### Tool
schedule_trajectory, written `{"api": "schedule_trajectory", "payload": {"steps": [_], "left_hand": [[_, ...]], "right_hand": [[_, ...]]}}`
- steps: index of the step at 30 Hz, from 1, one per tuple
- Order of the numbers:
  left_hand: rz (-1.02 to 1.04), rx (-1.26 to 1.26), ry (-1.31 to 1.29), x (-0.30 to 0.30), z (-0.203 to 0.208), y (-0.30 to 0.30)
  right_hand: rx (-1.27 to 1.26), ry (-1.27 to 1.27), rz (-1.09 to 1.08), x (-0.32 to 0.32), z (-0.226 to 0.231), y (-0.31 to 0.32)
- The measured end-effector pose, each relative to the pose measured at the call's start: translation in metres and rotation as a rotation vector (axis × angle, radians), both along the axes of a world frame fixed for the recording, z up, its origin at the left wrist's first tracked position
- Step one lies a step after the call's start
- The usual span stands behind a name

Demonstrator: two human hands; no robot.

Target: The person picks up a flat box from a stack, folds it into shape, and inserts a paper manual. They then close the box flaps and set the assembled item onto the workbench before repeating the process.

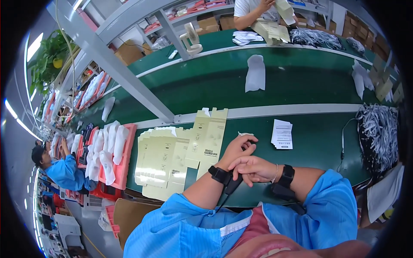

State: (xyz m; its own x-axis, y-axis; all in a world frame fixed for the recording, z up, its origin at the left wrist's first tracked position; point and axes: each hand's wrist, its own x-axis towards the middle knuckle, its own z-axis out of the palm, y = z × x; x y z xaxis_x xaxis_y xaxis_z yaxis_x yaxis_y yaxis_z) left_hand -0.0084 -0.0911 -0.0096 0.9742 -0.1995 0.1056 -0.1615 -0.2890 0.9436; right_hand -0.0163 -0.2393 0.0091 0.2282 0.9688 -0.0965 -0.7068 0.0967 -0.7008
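My left hand (239, 149) rests above the green table with loosely bent fingers and nothing visible gripped. A small pale scrap (246, 134) shows at its fingertips, too small to name. My right hand (254, 168) crosses to the left wrist, fingers apart, some touching the black wrist device (232, 184) strapped there. A second black wrist device (284, 182) sits on my right wrist beside a thin bracelet. Left of my hands lie flat, pale yellow-green box blanks (165, 157) in an overlapping stack, with further blanks (207, 135) beside it. A stack of white printed cards (282, 134) lies to the right.
At the right edge hangs a bundle of black and white cords (378, 133). A white rail (258, 111) separates my table from a green belt carrying a white sleeve-like packet (256, 73). Red trays (124, 161) of white packets stand left. Co-workers sit left and across.
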Motion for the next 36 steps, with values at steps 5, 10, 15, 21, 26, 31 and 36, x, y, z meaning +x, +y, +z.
{"api": "schedule_trajectory", "payload": {"steps": [5,10,15,21,26,31,36], "left_hand": [[0.011,-0.060,-0.011,-0.001,-0.008,0.001],[0.062,0.005,0.031,-0.003,0.000,0.000],[0.020,0.069,-0.031,-0.006,0.002,0.002],[-0.045,0.107,-0.089,-0.005,0.002,0.003],[-0.040,0.168,-0.182,-0.007,0.009,0.002],[-0.045,0.150,-0.218,-0.007,0.011,0.002],[-0.070,0.078,-0.187,-0.004,-0.002,0.000]], "right_hand": [[0.006,-0.033,-0.099,0.000,-0.002,-0.001],[-0.003,-0.035,-0.177,0.001,-0.007,0.001],[-0.024,-0.013,-0.239,0.001,-0.010,0.002],[0.033,0.068,-0.245,0.002,-0.012,-0.001],[-0.003,0.026,-0.246,0.004,-0.010,0.001],[-0.065,-0.031,-0.269,0.001,-0.007,0.004],[-0.142,-0.135,-0.282,0.000,-0.003,0.000]]}}
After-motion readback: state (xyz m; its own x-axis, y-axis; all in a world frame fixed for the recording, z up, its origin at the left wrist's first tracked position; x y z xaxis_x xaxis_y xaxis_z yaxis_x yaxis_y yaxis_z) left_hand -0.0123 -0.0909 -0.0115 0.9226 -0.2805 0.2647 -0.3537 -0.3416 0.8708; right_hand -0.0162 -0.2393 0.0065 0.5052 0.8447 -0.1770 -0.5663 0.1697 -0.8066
